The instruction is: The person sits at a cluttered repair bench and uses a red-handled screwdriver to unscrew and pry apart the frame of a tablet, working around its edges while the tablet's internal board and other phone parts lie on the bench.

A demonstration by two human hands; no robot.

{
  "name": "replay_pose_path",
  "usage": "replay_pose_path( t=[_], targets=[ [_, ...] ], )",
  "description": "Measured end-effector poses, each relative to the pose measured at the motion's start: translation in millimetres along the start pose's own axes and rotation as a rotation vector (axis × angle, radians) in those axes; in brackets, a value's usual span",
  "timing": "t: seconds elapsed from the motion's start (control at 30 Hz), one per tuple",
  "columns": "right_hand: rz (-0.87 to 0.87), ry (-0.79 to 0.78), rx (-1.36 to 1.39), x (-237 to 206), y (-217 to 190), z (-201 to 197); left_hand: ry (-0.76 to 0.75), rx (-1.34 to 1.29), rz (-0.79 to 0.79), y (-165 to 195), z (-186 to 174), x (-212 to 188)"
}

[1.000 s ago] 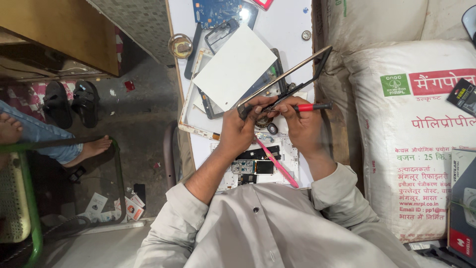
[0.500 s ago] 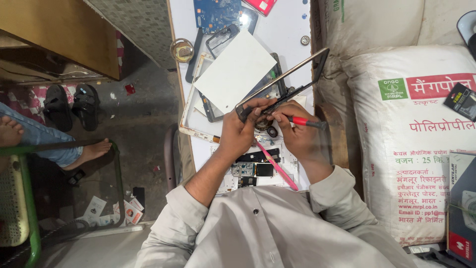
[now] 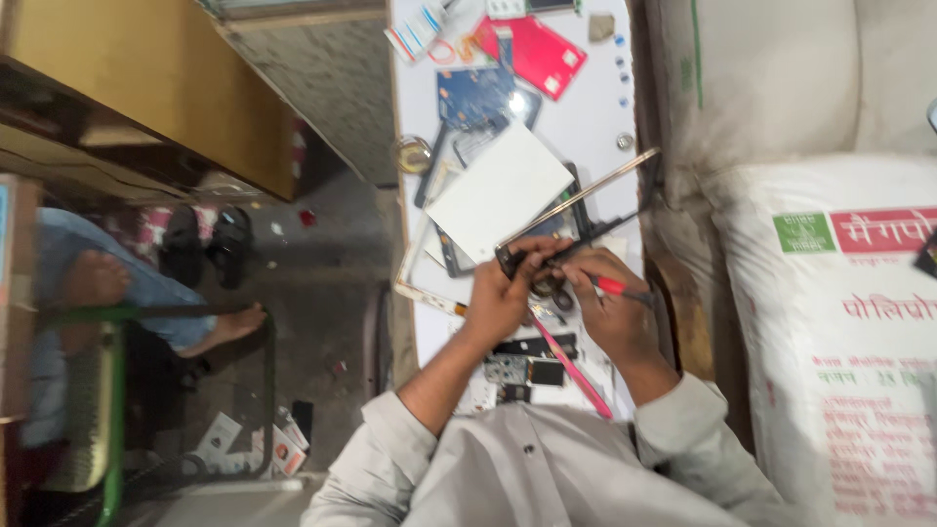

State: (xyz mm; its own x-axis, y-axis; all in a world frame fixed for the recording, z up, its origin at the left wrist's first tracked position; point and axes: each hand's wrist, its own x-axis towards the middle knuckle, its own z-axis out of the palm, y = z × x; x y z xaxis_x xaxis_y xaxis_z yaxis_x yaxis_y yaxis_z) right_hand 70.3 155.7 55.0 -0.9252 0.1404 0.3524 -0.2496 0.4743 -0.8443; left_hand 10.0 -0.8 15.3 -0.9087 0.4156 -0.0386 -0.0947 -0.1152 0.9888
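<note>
At the far left a green metal chair frame is standing on the floor, with someone's bare foot above it and a pair of dark sandals lying beside that. A yellowish wooden cabinet is filling the upper left corner.

On the white surface in front of me, a round brass-coloured cap is sitting near the edge, and a flat white rectangular sheet is lying tilted over a dark slab. Farther up, a blue circuit board and a red card are lying flat.

My left hand is closing around the lower end of a thin black phone frame, holding it tilted just above the surface, its long edge catching light. My right hand is gripping a red-handled screwdriver, with the handle sticking out to the right; I cannot see its tip. A pink stick is lying slantwise under my wrists, beside small dark parts.

To the right, big white woven sacks are standing against the surface.
</note>
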Motion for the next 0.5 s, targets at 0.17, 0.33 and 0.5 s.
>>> replay_pose_path(
  t=[0.17, 0.33, 0.5],
  targets=[
    [-0.143, 0.028, -0.014, 2.8, -4.9, 2.7, -0.033, -0.089, 0.031, 1.7, -0.1, 3.4],
    [-0.347, 0.104, -0.110, 4.9, -9.9, 6.5, -0.059, -0.179, 0.025, 4.6, 0.2, 1.8],
    [-0.320, 0.112, -0.088, 2.0, -7.7, 5.5, -0.074, -0.174, 0.049, 6.3, -0.1, -0.1]
  ],
)
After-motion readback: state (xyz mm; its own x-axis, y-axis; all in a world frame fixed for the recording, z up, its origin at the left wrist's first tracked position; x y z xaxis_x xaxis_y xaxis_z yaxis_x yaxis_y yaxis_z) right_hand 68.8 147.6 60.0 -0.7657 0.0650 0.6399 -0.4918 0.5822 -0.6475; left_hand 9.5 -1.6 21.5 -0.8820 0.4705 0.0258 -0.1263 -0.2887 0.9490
